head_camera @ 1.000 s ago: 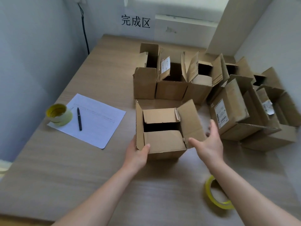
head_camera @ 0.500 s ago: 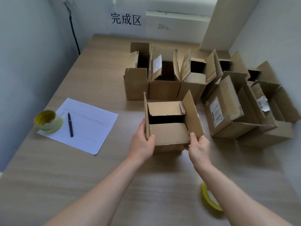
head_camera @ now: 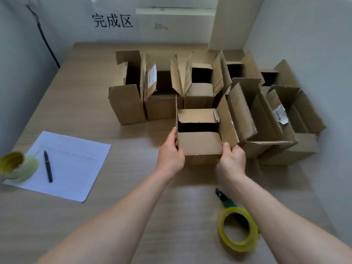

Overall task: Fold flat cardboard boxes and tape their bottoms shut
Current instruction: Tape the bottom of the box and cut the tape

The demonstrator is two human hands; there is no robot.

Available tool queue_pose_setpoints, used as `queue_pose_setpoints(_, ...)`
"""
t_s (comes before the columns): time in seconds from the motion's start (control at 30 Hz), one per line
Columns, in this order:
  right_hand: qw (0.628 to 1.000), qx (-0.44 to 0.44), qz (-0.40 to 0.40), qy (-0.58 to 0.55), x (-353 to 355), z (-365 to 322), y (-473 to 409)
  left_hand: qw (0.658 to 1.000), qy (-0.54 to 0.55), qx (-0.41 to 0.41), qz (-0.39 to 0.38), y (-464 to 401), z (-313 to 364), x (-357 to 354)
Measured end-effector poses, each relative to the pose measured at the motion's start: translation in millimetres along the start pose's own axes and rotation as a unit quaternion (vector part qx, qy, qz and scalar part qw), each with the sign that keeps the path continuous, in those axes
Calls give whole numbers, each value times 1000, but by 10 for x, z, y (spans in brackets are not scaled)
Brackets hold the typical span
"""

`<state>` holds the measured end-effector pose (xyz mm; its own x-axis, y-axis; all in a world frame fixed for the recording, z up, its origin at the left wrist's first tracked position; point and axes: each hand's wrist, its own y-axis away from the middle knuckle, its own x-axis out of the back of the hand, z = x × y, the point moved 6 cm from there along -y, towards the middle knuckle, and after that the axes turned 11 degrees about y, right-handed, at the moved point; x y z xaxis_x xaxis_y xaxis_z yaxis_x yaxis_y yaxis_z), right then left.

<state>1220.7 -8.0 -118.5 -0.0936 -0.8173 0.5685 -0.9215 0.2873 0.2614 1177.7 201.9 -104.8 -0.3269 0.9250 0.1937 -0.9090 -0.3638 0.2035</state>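
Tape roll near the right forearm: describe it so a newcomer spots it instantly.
Start at the wooden table and come to its near edge, right of centre. Beside the right forearm, the tape roll stands on edge against a green-handled tool. Unlike the pale roll on the paper far left, it is thin and bright yellow.

A light wood-grain tabletop (head_camera: 80, 103) fills a corner between pale grey-blue walls (head_camera: 297, 35). Black Chinese characters (head_camera: 112, 20) mark the back wall; a black cable (head_camera: 44, 39) hangs at left.

Place: small packing workroom corner
Evidence: wooden table (head_camera: 80, 103) crowded with open cardboard boxes (head_camera: 162, 96), tape roll (head_camera: 238, 228), paper sheet (head_camera: 64, 166), wall sign (head_camera: 112, 20)
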Motion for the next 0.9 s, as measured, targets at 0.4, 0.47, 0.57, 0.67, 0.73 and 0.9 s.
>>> queue_pose_setpoints(0.4,1000,-12,6,-2,9,-71,-260,1000,-13,-5,27,-172,38,-145)
queue_pose_setpoints(0.47,1000,-15,5,-2,14,-69,-273,999,-16,-6,31,-170,41,-155)
queue_pose_setpoints(0.57,1000,-16,-2,-1,21,-60,-284,999,-19,-8,30,-153,47,-170)
queue_pose_setpoints(0.67,1000,-9,1,4,31,-62,-292,999,-20,-13,29,-157,62,-183)
queue_pose_setpoints(0.73,1000,-3,2,6,29,-59,-301,999,-24,-13,30,-159,62,-189)
queue_pose_setpoints(0.9,1000,5,3,27,32,-43,-315,999,-37,-4,38,-127,39,-178)
